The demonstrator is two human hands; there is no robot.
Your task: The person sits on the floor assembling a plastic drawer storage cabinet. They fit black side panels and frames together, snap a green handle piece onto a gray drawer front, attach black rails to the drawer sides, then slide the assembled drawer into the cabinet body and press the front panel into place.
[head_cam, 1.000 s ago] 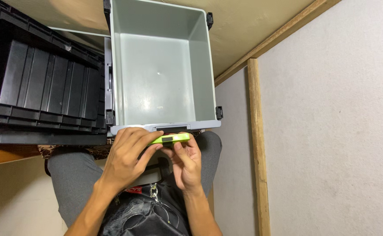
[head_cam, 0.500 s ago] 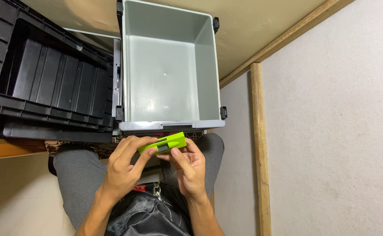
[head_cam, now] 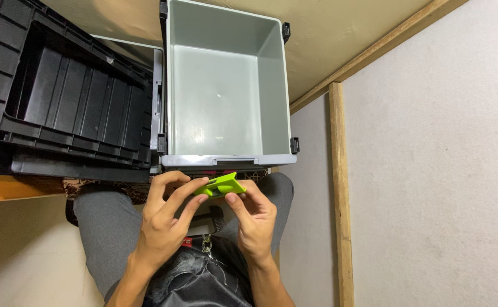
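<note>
Both hands, left hand (head_cam: pixel 166 227) and right hand (head_cam: pixel 254 219), pinch a small green clip (head_cam: pixel 220 185) just below the empty grey bin (head_cam: pixel 226 160), so probably still fiddling with it, next needing careful fingertip work.

Your left hand (head_cam: pixel 166 219) and right hand (head_cam: pixel 254 219) pinch a green piece (head_cam: pixel 221 185) just below the grey bin (head_cam: pixel 226 85).
</note>
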